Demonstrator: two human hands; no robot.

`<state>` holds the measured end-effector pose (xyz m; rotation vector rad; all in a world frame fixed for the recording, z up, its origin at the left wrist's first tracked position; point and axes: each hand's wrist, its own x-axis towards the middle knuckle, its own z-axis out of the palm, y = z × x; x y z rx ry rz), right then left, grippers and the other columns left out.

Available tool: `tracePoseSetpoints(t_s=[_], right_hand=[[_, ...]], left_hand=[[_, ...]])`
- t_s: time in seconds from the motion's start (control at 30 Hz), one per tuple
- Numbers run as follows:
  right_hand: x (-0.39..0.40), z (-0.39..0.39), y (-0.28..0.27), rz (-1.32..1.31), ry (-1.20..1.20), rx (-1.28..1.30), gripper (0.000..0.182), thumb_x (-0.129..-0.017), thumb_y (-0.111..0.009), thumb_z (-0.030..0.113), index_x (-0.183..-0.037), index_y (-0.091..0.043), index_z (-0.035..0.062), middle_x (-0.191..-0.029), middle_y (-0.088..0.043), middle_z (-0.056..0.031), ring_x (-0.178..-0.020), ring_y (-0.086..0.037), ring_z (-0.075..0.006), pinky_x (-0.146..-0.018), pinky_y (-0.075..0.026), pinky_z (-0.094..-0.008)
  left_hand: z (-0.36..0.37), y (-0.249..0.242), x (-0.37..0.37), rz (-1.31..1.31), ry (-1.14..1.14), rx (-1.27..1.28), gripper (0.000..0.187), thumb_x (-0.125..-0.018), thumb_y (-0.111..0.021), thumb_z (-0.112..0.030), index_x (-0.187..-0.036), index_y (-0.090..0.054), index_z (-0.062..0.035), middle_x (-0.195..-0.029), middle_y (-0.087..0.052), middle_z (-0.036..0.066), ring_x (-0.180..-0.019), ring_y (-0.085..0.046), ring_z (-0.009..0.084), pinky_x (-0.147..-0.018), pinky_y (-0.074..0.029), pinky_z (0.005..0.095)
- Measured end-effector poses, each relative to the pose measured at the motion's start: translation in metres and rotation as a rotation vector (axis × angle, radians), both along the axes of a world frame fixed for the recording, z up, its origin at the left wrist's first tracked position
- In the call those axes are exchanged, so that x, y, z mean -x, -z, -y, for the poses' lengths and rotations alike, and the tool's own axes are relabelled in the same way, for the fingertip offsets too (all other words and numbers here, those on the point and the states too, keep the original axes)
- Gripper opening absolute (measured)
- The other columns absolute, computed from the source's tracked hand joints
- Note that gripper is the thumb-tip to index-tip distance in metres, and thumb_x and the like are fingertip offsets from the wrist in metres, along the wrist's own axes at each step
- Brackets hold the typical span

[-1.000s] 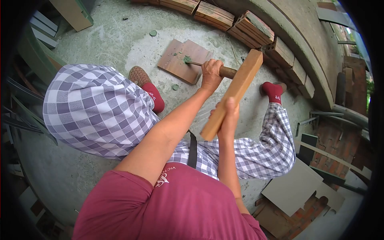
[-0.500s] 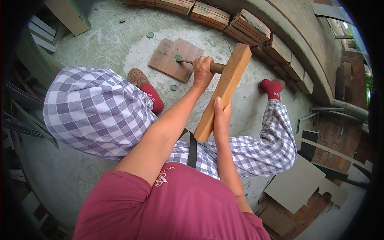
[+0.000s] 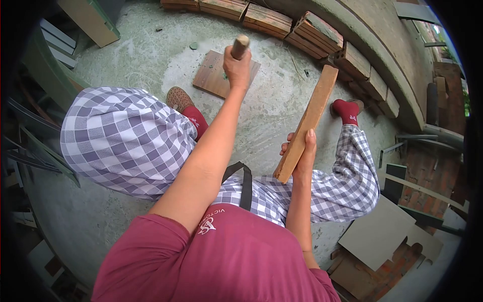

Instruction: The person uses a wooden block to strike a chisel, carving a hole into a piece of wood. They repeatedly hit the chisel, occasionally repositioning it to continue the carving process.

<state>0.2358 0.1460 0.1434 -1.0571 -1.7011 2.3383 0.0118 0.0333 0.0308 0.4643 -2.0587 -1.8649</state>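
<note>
My left hand (image 3: 236, 70) is closed around a chisel-like tool with a wooden handle (image 3: 241, 45), its butt end pointing up towards me. The tool's lower end is hidden behind the hand. Under it a brown wooden board (image 3: 209, 78) lies flat on the floor, with small green bits on it. My right hand (image 3: 303, 153) grips a long squared wooden bar (image 3: 309, 118) near its lower end. The bar slants up to the right, apart from the tool. A small green disc (image 3: 193, 46) lies beyond the board.
Bricks (image 3: 266, 21) line a low curved concrete wall (image 3: 362, 30) ahead. My feet (image 3: 179, 99) rest on the concrete floor either side. Boards and frames lean at the left (image 3: 90, 22); a grey panel (image 3: 377, 231) lies at the lower right.
The wooden bar has moved right, away from the tool's butt end. My left hand has shifted left and up, and the handle now points upwards instead of lying to the right.
</note>
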Motion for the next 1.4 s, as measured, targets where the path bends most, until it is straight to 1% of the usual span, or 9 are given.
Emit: tracePoseSetpoints(t_s=[0.13,0.8,0.87,0.93,1.0,1.1,1.23,1.3,1.4], right_hand=[[0.002,-0.001,0.003,0.01,-0.008,0.023,0.054,-0.088,-0.05,0.053,-0.108,-0.037,0.0047,-0.078,-0.052,-0.0101,-0.054,-0.058,-0.0177,-0.045,-0.051,-0.0298],[0.018,-0.004,-0.004,0.045,-0.106,-0.075,0.051,-0.088,-0.052,0.052,-0.109,-0.039,0.0073,-0.077,-0.053,-0.0086,-0.055,-0.058,-0.0172,-0.046,-0.05,-0.0289],[0.039,-0.007,-0.019,0.004,-0.213,-0.222,0.055,-0.086,-0.054,0.052,-0.111,-0.038,0.0055,-0.077,-0.052,-0.0085,-0.053,-0.057,-0.0162,-0.044,-0.049,-0.0278],[0.069,-0.018,-0.034,-0.071,-0.35,-0.476,0.06,-0.084,-0.058,0.05,-0.116,-0.04,0.0021,-0.082,-0.055,-0.0096,-0.063,-0.059,-0.0159,-0.055,-0.051,-0.029],[0.106,-0.008,-0.087,-0.142,-0.427,-0.709,0.068,-0.077,-0.063,0.047,-0.119,-0.048,-0.0044,-0.097,-0.059,-0.0164,-0.092,-0.06,-0.0238,-0.079,-0.047,-0.0342],[0.159,-0.002,-0.136,-0.321,-0.597,-1.071,0.083,-0.07,-0.064,0.057,-0.125,-0.047,-0.0022,-0.097,-0.064,-0.0262,-0.086,-0.067,-0.0318,-0.076,-0.052,-0.0395],[0.208,0.015,-0.149,-0.183,-1.022,-1.14,0.083,-0.071,-0.059,0.06,-0.124,-0.047,-0.003,-0.094,-0.065,-0.0257,-0.086,-0.066,-0.0336,-0.074,-0.052,-0.0407],[0.235,0.01,-0.122,0.017,-1.406,-1.411,0.08,-0.07,-0.059,0.061,-0.118,-0.053,-0.0033,-0.096,-0.064,-0.0239,-0.085,-0.065,-0.034,-0.077,-0.051,-0.0411],[0.248,0.01,-0.14,-0.023,-1.485,-1.418,0.078,-0.07,-0.059,0.06,-0.114,-0.056,-0.0038,-0.093,-0.065,-0.0228,-0.083,-0.066,-0.0336,-0.075,-0.052,-0.041]], left_hand=[[0.043,0.025,0.03,-0.11,-0.065,-0.409,0.021,-0.076,-0.067,-0.007,-0.089,-0.051,-0.0057,-0.076,-0.056,0.001,-0.063,-0.053,0.0109,-0.06,-0.044,0.0269],[0.052,0.03,0.034,-0.16,0.008,-0.468,0.02,-0.075,-0.065,-0.005,-0.087,-0.051,-0.008,-0.072,-0.054,0.0,-0.059,-0.051,0.0099,-0.058,-0.043,0.0251],[0.05,0.032,0.034,-0.162,0.029,-0.444,0.019,-0.075,-0.065,-0.005,-0.087,-0.051,-0.0082,-0.072,-0.055,0.0,-0.059,-0.051,0.0098,-0.058,-0.043,0.0249],[0.049,0.035,0.037,-0.136,0.082,-0.323,0.016,-0.075,-0.065,-0.007,-0.085,-0.052,-0.0084,-0.072,-0.055,0.0,-0.061,-0.052,0.0095,-0.059,-0.043,0.025],[0.049,0.036,0.035,-0.1,0.092,-0.33,0.017,-0.075,-0.066,-0.008,-0.086,-0.053,-0.0068,-0.076,-0.055,0.0,-0.065,-0.051,0.0098,-0.064,-0.043,0.0252],[0.048,0.034,0.032,-0.068,0.097,-0.337,0.021,-0.075,-0.068,-0.01,-0.09,-0.054,-0.0049,-0.081,-0.056,0.0,-0.072,-0.051,0.0103,-0.07,-0.044,0.0257],[0.044,0.021,0.026,-0.059,0.123,-0.362,0.023,-0.077,-0.065,-0.007,-0.096,-0.054,-0.0029,-0.085,-0.057,0.001,-0.075,-0.053,0.0112,-0.075,-0.044,0.0263],[0.04,0.012,0.024,-0.173,0.072,-0.346,0.022,-0.077,-0.065,-0.005,-0.096,-0.054,-0.0022,-0.085,-0.057,0.001,-0.076,-0.053,0.011,-0.076,-0.045,0.0262],[0.041,0.024,0.025,-0.156,0.098,-0.356,0.018,-0.077,-0.064,-0.004,-0.092,-0.054,-0.0054,-0.085,-0.056,0.0,-0.074,-0.053,0.0101,-0.074,-0.045,0.0266]])
